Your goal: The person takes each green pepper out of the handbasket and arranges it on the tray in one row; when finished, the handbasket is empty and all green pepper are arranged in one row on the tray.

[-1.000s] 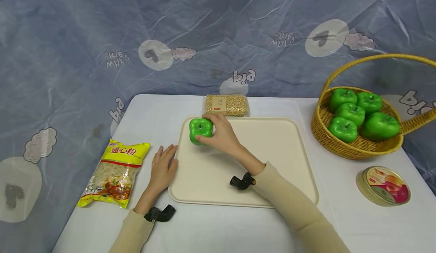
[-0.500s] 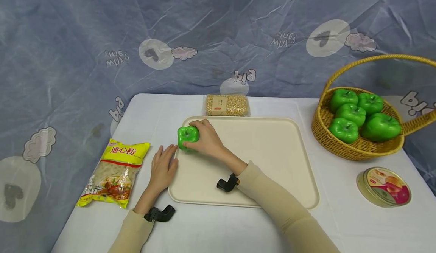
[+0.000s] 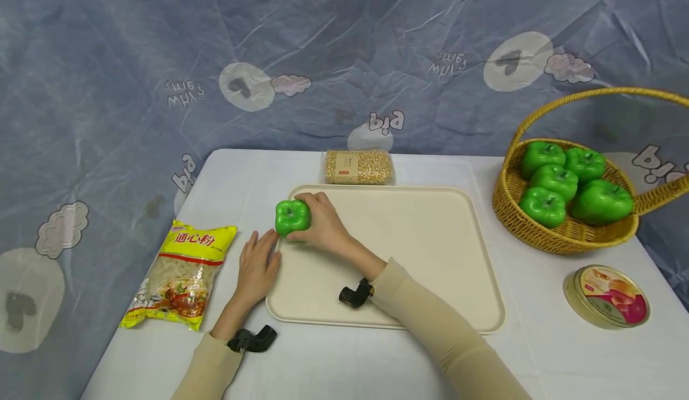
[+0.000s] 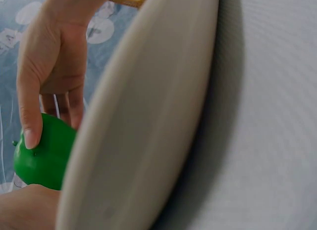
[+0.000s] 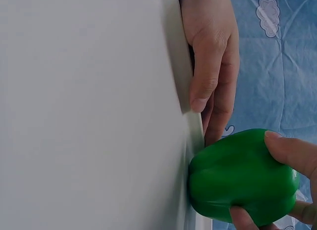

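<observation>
In the head view my right hand (image 3: 327,225) holds a green bell pepper (image 3: 292,217) over the left rim of a cream tray (image 3: 409,256). Its thumb and fingers curve round the pepper's sides. My left hand (image 3: 258,268) lies against the tray's left edge, fingers stretched forward, with the fingertips close to the pepper. The right wrist view has the bell pepper (image 5: 237,178) right at the tray wall, just past the left hand (image 5: 213,67). From the left wrist, the tray's rim (image 4: 138,106) covers part of the pepper (image 4: 49,156).
A wicker basket (image 3: 538,237) of several green bell peppers stands at the right, its tall handle arching over it. Below it is a round tin (image 3: 606,296). A yellow pasta bag (image 3: 183,274) lies left of the left hand. Behind the tray lies a corn kernel pack (image 3: 371,168).
My right hand has carried the bell pepper left and slightly toward me, from inside the tray's far left corner to its left rim. The left hand has stayed in place.
</observation>
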